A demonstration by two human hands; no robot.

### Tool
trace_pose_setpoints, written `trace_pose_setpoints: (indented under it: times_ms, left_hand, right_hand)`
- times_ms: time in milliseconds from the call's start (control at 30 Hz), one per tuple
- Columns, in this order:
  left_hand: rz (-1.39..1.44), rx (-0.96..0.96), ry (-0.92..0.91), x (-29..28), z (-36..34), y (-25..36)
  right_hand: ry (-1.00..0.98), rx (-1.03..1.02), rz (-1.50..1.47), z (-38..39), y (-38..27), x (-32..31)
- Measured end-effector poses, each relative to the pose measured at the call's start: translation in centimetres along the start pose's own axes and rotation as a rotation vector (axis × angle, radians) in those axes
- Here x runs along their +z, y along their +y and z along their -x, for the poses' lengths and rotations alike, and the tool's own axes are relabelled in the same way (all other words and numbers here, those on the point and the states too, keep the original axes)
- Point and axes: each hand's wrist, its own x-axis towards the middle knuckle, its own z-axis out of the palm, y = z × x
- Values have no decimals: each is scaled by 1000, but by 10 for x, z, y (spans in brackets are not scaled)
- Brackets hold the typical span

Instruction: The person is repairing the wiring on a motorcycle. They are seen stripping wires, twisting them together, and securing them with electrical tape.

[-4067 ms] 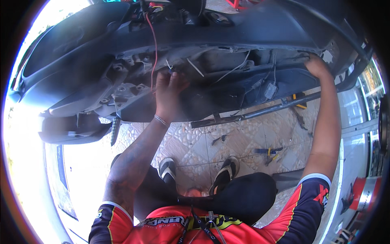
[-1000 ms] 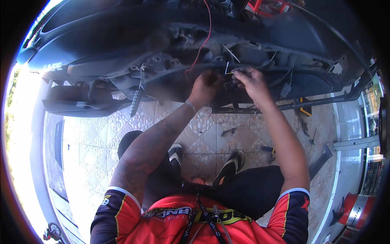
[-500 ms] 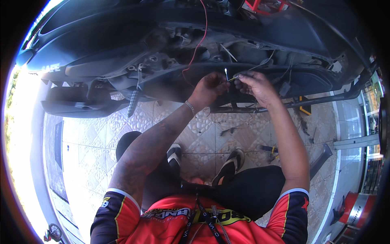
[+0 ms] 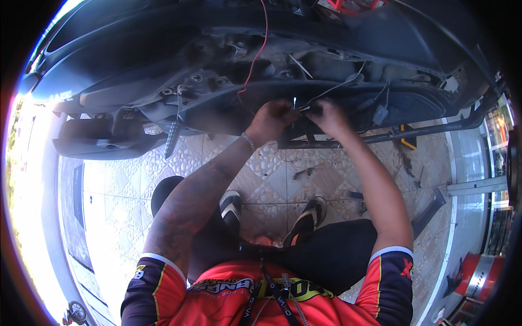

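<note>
In front of the dark underside of a scooter (image 4: pixel 136 81), my two hands meet close together. My left hand (image 4: pixel 273 120) is closed in a pinch on a thin yellowish wire (image 4: pixel 304 108). My right hand (image 4: pixel 330 118), a little blurred, pinches the same wire from the other side. A thin piece with a white tip (image 4: pixel 294 101) stands up beside the left fingertips; whether they grip it too is unclear. From the right fingers a grey wire (image 4: pixel 342 85) curves up into the scooter's body. A red wire (image 4: pixel 265 41) hangs down behind my left hand.
A black bar (image 4: pixel 391 138) runs along the scooter's near edge. A grey connector (image 4: pixel 380 114) dangles to the right. On the tiled floor (image 4: pixel 261 176) lie a yellow-and-black tool (image 4: pixel 407 137) and a dark flat piece (image 4: pixel 429 213). A red cylinder (image 4: pixel 479 277) stands at lower right.
My right hand has shifted slightly down and left, its fingers more curled at the wire. My left hand moved a little left and down. The view has shifted slightly.
</note>
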Motion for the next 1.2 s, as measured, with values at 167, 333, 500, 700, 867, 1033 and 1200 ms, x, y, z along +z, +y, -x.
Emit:
trace_pose_setpoints:
  times_ms: [167, 333, 500, 700, 867, 1033, 1200]
  left_hand:
    - [-116, 21, 23, 0, -2, -6]
    - [-80, -34, 39, -1, 1, -6]
    - [-88, -27, 35, -3, -2, -9]
    - [15, 2, 52, 3, 0, -6]
    - [68, 22, 40, 4, 2, 1]
    - [70, 16, 51, 6, 2, 1]
    - [-11, -5, 21, 4, 4, 2]
  right_hand:
    - [-59, 108, 101, 3, -14, 29]
    - [83, 77, -77, 6, -17, 42]
    - [110, 342, -669, 7, -5, 20]
    - [347, 613, -955, 14, -19, -23]
    - [393, -5, 166, 22, -36, -61]
    - [304, -46, 209, 28, -52, -80]
    - [477, -452, 211, 23, -43, -77]
